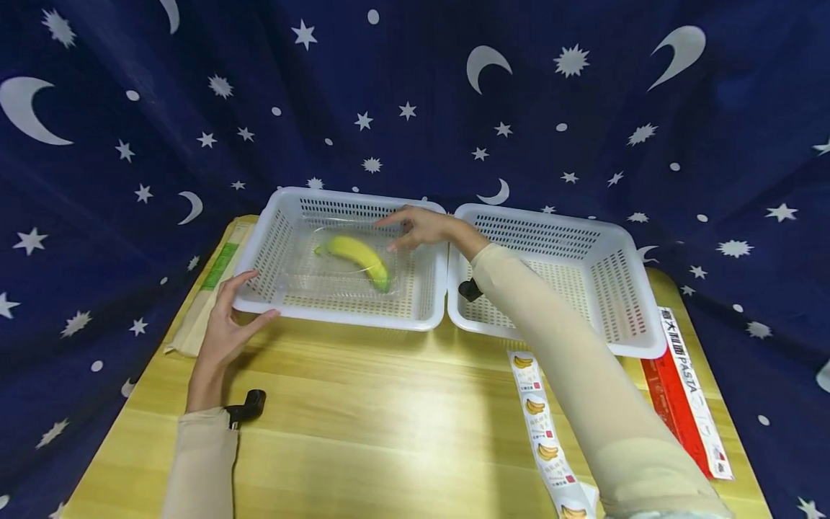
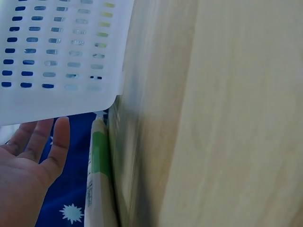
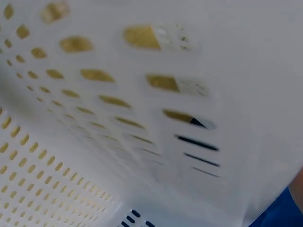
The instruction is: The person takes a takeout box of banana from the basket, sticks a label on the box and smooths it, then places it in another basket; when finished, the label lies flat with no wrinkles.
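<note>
A yellow banana (image 1: 357, 254) with green tips lies in a clear plastic box (image 1: 301, 263) inside the left white basket (image 1: 357, 317). Over that basket's right part reaches my right hand (image 1: 418, 225), index finger extended and thumb apart, beside the box. Whether its fingertips touch the clear plastic cannot be told. At the basket's left end is my left hand (image 1: 227, 331), thumb and fingers spread around the front corner. In the left wrist view, the left hand (image 2: 31, 158) has loosely bent fingers close to the basket wall (image 2: 57, 101); contact there is unclear.
A second white basket (image 1: 622, 288) stands to the right, beneath my right forearm. A strip of banana stickers (image 1: 538, 425) lies in front of it. A red-and-white pasta pack (image 1: 687, 404) and a beige packet with green band (image 1: 220, 267) flank the baskets.
</note>
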### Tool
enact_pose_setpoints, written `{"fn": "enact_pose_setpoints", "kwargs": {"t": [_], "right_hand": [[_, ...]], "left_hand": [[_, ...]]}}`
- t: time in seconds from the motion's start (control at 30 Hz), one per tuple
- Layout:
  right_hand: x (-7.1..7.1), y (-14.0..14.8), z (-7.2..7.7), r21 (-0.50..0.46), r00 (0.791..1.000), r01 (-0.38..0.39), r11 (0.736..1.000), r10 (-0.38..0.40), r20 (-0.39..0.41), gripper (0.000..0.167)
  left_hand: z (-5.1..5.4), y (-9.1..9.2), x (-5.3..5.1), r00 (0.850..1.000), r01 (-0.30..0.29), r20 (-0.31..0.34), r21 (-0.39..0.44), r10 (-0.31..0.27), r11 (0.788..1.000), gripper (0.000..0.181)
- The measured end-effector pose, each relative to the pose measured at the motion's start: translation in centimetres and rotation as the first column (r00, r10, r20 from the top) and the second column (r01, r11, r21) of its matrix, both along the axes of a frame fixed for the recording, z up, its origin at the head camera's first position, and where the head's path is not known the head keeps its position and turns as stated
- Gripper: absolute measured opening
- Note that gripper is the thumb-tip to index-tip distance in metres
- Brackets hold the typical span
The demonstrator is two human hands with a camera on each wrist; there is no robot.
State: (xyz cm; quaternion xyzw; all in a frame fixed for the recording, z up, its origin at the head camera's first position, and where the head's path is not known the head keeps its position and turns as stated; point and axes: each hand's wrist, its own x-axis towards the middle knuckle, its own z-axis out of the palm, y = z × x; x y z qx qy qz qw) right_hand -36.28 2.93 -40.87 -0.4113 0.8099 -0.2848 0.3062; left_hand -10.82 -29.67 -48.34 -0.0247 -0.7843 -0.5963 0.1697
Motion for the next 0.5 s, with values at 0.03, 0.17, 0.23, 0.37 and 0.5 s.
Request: {"fn": "enact_pose_setpoints", "kwargs": {"t": [0.03, 0.17, 0.23, 0.37, 0.5], "right_hand": [[0.05, -0.07, 0.00, -0.005, 1.000, 0.007, 1.000, -0.007, 0.026, 0.062], [0.21, -0.21, -0.04, -0.022, 0.995, 0.020, 1.000, -0.017, 0.100, 0.062], [0.28, -0.23, -0.02, -0.036, 0.992, 0.015, 0.999, -0.010, 0.123, 0.061], [0.22, -0.25, -0.11, -0.057, 0.989, 0.003, 0.998, 0.005, 0.149, 0.061], [0.04, -0.16, -0.27, -0.077, 0.982, 0.024, 0.997, -0.009, 0.190, 0.062]], "left_hand": [[-0.23, -0.15, -0.12, 1.000, -0.001, 0.002, -0.002, 0.001, 1.000, 0.079], [-0.60, -0.41, -0.35, 1.000, -0.009, 0.017, -0.013, 0.010, 1.000, 0.081], [-0.62, -0.43, -0.37, 1.000, -0.012, 0.017, -0.016, 0.012, 1.000, 0.081], [-0.75, -0.47, -0.36, 1.000, -0.008, 0.002, -0.012, 0.008, 1.000, 0.080], [-0.58, -0.37, -0.29, 1.000, -0.009, 0.013, -0.007, 0.009, 1.000, 0.080]]}}
